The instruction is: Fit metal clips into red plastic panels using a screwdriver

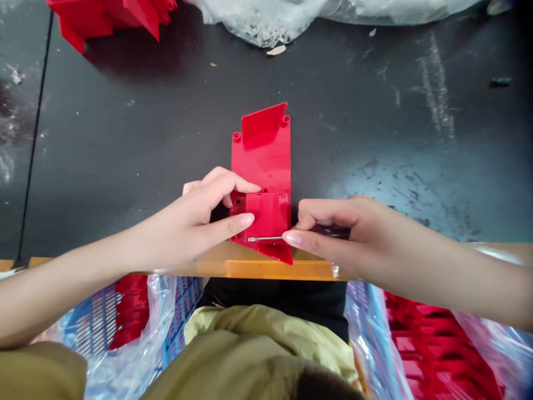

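A red plastic part (266, 166) lies on the dark tabletop near its front edge, with an upright flap at its far end and a raised rectangular section at its near end. My left hand (208, 211) grips that near section from the left, thumb on its face and index finger at its upper edge; the other fingers are partly hidden. In my right hand (337, 225) is a screwdriver (266, 239), its thin metal shaft pointing left. The tip lies at the lower edge of the raised section, close to my left thumb. My fingers hide most of the handle.
More red plastic (112, 16) sits at the back left. Clear plastic bags (266, 22) lie along the far side. Below the orange table edge (266, 269), a blue crate (95, 322) and a plastic-lined container (366, 322) hold red parts. A small dark piece (501, 81) lies far right.
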{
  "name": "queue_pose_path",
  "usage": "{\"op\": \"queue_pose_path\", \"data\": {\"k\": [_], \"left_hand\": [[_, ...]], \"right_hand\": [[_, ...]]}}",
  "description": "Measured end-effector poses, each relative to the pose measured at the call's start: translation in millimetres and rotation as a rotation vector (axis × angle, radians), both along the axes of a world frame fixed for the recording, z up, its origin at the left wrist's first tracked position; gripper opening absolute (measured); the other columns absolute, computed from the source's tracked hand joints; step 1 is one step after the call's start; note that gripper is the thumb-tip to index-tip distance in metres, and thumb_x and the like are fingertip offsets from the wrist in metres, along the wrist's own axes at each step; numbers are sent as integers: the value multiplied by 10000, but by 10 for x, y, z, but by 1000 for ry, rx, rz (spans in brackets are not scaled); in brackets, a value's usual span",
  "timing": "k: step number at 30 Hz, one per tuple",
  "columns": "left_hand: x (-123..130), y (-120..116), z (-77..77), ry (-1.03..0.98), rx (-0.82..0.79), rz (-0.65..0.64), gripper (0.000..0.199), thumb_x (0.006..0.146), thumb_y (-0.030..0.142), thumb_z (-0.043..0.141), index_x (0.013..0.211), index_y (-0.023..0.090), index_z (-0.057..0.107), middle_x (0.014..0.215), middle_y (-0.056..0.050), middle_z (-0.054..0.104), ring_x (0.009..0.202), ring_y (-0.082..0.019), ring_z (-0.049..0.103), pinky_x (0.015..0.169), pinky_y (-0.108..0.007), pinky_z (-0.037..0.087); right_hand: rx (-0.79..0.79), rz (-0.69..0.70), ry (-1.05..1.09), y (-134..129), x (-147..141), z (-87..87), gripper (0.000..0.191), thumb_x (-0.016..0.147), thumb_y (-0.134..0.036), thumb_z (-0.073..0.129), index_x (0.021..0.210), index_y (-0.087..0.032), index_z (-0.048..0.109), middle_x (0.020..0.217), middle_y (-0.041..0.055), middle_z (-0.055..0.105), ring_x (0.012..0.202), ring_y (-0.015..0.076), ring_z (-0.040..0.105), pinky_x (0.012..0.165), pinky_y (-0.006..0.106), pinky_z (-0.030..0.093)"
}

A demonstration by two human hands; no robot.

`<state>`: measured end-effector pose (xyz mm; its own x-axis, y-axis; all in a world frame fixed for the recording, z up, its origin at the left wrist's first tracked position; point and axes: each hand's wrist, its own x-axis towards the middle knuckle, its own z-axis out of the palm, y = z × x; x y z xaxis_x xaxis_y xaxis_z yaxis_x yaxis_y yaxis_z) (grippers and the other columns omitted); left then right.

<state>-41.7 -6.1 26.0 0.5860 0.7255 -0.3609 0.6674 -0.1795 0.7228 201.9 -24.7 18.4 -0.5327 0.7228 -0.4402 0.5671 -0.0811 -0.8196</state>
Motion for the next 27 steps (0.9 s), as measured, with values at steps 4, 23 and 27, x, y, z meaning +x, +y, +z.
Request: {"op": "queue_pose_path", "data": {"k": [4,23,27], "left_hand": [[16,-18,0,10,40,-21,372,935,474,568,1250,279,535,1079,1,516,989,-186,491,941,-390,328],[10,-51,-20,-35,50,55,299,963,417,525,1233,301,577,1058,-6,549,990,-188,505,993,-396,325],[6,-51,-40,-44,71,65,290,974,402,514,1235,292,576,1074,-8,560,983,-178,504,1006,-398,317]], "right_hand": [[-5,-8,26,-17,-7,-1,316,905,-407,568,667,-199,565,540,-62,457,468,61,362,466,214,289],[-27,-44,-3,-10,10,33,324,883,-429,614,668,-195,553,545,-59,445,469,67,364,461,219,288],[-70,-65,29,-11,27,10,308,875,-425,629,679,-197,563,528,-69,422,466,64,379,468,214,303]]}}
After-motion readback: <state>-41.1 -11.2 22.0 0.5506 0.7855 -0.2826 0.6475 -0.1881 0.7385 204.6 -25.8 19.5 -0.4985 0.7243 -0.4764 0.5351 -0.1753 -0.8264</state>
